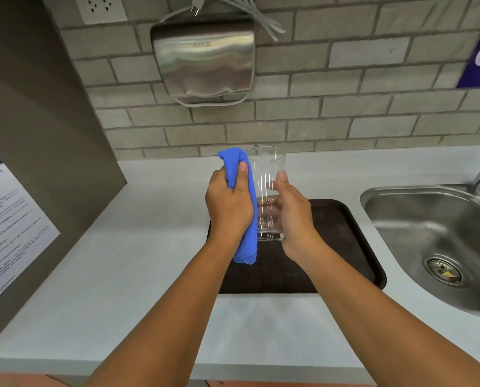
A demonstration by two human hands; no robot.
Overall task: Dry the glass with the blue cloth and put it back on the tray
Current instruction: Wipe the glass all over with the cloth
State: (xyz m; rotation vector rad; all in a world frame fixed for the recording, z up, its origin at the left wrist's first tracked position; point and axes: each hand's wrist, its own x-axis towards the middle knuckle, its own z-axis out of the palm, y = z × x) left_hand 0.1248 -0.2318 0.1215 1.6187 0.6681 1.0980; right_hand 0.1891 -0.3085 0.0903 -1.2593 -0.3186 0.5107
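A tall clear glass (266, 174) is held upright in the air above the dark brown tray (342, 247). My right hand (294, 219) grips its lower half, thumb on the near side. My left hand (229, 205) clutches a bunched blue cloth (247, 241) and presses it against the glass's left side. The cloth sticks up above my thumb and hangs down below my palm. The tray lies flat on the white counter with nothing else visible on it.
A steel sink (439, 247) with a drain and tap sits to the right of the tray. A metal hand dryer (205, 54) hangs on the brick wall behind. A grey appliance side with a printed notice (7, 227) stands at the left.
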